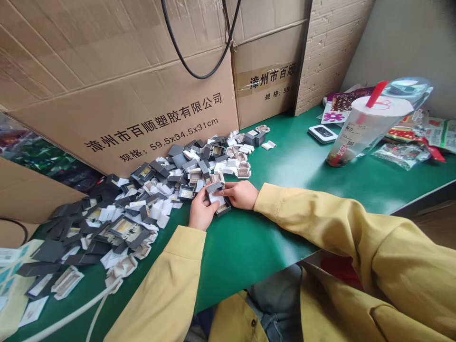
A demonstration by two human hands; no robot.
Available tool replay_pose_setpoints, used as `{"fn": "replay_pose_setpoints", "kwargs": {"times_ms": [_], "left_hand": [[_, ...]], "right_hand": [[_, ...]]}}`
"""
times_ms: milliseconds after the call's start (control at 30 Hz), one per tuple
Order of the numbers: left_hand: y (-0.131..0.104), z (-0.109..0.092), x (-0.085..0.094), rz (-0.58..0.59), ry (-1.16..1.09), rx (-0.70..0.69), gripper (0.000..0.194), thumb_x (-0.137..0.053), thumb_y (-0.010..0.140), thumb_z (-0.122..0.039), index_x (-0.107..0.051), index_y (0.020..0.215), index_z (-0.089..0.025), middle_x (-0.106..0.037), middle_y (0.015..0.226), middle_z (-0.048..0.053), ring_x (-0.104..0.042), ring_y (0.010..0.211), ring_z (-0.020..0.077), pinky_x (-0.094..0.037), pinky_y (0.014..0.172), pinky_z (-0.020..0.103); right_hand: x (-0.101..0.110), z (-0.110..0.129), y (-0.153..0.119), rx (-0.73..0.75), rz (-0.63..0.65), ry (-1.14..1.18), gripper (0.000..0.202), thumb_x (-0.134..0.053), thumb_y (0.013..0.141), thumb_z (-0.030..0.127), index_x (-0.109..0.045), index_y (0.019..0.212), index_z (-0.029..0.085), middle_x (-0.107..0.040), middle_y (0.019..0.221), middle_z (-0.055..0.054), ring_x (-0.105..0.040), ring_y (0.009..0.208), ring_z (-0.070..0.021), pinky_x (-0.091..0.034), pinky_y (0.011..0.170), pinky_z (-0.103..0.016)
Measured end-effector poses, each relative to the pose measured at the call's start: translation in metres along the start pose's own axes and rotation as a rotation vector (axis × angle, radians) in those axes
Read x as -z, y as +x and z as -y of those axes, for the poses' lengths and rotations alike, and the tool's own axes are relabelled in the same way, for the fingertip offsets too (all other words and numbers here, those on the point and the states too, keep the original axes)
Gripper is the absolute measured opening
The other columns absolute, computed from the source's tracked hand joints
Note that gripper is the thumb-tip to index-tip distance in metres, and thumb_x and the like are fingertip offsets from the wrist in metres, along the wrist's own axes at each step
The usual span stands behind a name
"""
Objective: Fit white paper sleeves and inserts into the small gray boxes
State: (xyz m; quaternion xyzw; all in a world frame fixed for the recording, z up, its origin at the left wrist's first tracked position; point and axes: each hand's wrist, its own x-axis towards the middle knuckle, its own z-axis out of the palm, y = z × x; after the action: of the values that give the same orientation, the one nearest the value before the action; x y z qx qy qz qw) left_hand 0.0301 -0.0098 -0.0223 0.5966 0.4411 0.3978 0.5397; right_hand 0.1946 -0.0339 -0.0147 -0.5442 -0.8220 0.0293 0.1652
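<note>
A small dark grey box (pixel 224 208) with a white insert (pixel 215 199) in it lies tilted between my hands, near the right part of a long pile. My left hand (pixel 202 209) grips its left side, the thumb over the white insert. From the right, my right hand (pixel 242 194) reaches in with a finger on the white piece; its other fingers are curled and partly hidden. Beside the hands, the pile holds many grey boxes (pixel 142 172) and white inserts (pixel 162 209).
Cardboard cartons (pixel 160 109) stand behind the pile on the green table (pixel 249 256). A cup with a red straw (pixel 366 123), a small white device (pixel 322 133) and snack packets (pixel 402 154) are at the right. A white cable (pixel 74 313) crosses the lower left.
</note>
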Motion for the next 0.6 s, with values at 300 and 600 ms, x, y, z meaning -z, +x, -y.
{"fn": "replay_pose_setpoints", "kwargs": {"times_ms": [300,600], "left_hand": [[-0.001,0.006,-0.004,-0.036,-0.024,-0.013,0.053,-0.06,0.06,-0.008,-0.053,0.111,-0.016,-0.062,0.114,0.009,-0.065,0.095,0.0215,-0.05,0.087,0.034],[-0.003,0.01,-0.001,-0.051,0.057,-0.062,0.053,-0.058,0.062,-0.009,-0.053,0.114,-0.017,-0.063,0.111,0.008,-0.065,0.09,0.0205,-0.052,0.08,0.03]], "right_hand": [[-0.01,-0.003,-0.003,0.084,-0.06,-0.034,0.043,-0.04,0.083,0.017,-0.058,0.119,0.031,-0.062,0.098,-0.004,-0.055,0.07,-0.0118,-0.034,0.056,-0.023],[-0.009,0.0,-0.004,-0.011,-0.016,-0.15,0.043,-0.041,0.085,0.021,-0.053,0.124,0.036,-0.063,0.093,-0.004,-0.056,0.072,-0.0131,-0.032,0.053,-0.023]]}}
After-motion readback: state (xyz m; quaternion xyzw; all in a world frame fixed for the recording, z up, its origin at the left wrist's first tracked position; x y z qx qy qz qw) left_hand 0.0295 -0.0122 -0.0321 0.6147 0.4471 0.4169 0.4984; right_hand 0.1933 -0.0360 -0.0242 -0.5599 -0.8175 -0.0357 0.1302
